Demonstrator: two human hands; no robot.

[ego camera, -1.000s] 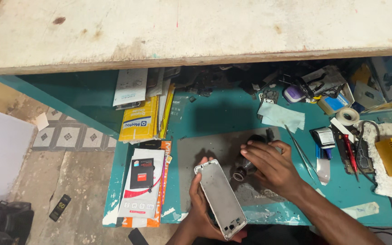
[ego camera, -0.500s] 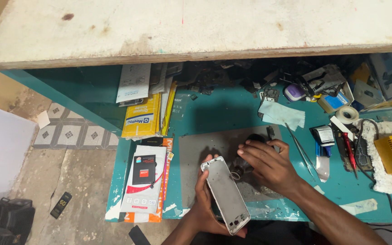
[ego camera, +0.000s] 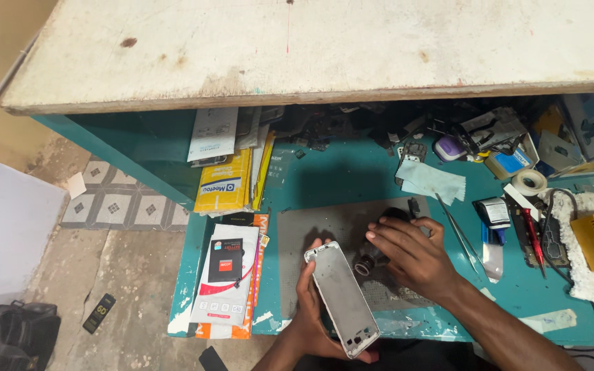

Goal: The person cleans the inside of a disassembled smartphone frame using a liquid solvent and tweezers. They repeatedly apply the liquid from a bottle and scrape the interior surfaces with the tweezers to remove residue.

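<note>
**Holding a phone frame at the desk's near edge**

Gripping a silver phone frame (ego camera: 342, 299) from beneath, our left hand (ego camera: 311, 312) curls shut around it over the desk's (ego camera: 352, 172) near edge. Our right hand (ego camera: 410, 257) lies half open, fingertips on a small dark round part (ego camera: 368, 263) on the grey mat (ego camera: 324, 223). Yellow packets (ego camera: 225, 182) stand at the left edge; a white, red and black package (ego camera: 227, 282) lies nearer.

Yellow flat package (ego camera: 223, 182) stands above a white-red-black package (ego camera: 227, 273), left of bench.
</note>
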